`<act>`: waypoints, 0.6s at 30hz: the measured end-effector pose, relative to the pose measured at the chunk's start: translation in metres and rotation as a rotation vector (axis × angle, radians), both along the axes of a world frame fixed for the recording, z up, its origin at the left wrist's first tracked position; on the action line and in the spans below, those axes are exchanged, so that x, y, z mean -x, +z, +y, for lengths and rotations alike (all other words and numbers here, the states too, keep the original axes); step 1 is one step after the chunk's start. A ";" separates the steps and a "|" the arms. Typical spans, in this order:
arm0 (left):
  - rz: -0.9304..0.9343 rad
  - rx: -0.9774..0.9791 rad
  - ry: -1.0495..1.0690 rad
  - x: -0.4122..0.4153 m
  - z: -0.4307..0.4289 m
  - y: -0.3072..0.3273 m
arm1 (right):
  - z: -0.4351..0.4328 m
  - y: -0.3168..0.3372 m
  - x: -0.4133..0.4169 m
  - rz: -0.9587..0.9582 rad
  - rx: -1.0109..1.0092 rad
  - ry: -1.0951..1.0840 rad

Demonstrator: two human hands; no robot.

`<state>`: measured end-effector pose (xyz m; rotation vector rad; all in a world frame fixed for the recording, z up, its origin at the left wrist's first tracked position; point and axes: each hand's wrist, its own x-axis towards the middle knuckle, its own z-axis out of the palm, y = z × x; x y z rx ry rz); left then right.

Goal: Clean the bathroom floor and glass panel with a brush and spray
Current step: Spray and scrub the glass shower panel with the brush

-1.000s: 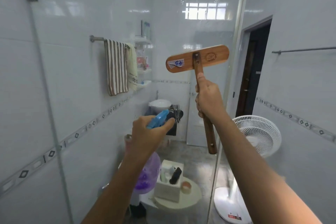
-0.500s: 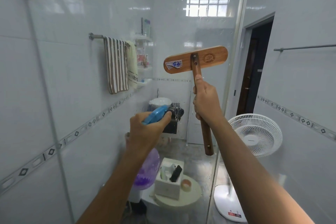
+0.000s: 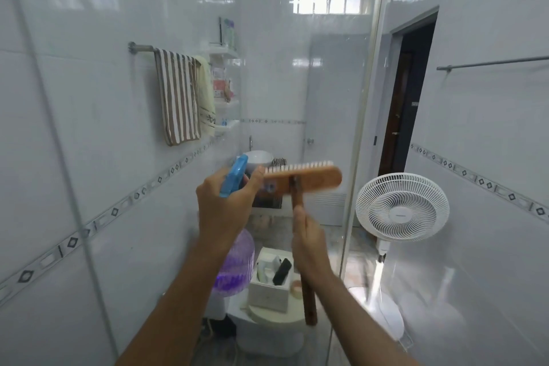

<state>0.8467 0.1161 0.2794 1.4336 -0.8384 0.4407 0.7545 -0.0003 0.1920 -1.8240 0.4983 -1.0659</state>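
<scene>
Risks first. The brush [image 3: 300,177] is held low on its long wooden handle, head tipped so the bristles face up and away; it sits close to the glass panel [image 3: 361,134], and a careless swing could knock the hard wooden head against the pane. Brush head also looks to be touching or overlapping the left thumb, so the two tools may collide if both move at once. Brush is blurred, so its exact tilt is hard to read. Wet glass and wet floor [image 3: 335,235] mean a slip hazard, judging from droplets on the pane. The standing fan [image 3: 402,206] sits just beyond the glass edge; overspray could reach it.

Left hand [image 3: 225,205]: fingers clenched around the neck of the spray bottle [image 3: 234,258], blue trigger head sticking up above the fist, purple body hanging below the wrist. Cannot tell whether a finger is on the trigger.

Right hand [image 3: 309,249]: fingers wrapped tight round the brush handle, thumb laid up along the shaft, handle end poking out below the palm.

Both tools are raised mid-frame, in front of the glass panel, above the toilet [image 3: 267,339]. Brush bristles do not appear to be against the glass; scrubbing looks paused or between strokes.
</scene>
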 end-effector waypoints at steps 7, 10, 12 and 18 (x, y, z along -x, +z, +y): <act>0.022 0.003 -0.020 0.004 -0.014 0.004 | -0.034 0.145 -0.009 -0.218 0.171 -0.124; 0.016 0.015 -0.033 0.010 -0.017 0.007 | -0.031 0.092 0.000 -0.165 0.174 -0.103; 0.025 0.008 -0.044 0.011 -0.020 0.007 | -0.023 0.024 0.009 -0.081 0.117 -0.073; 0.001 -0.007 -0.031 0.011 -0.030 0.006 | -0.015 -0.046 0.014 0.067 -0.012 -0.061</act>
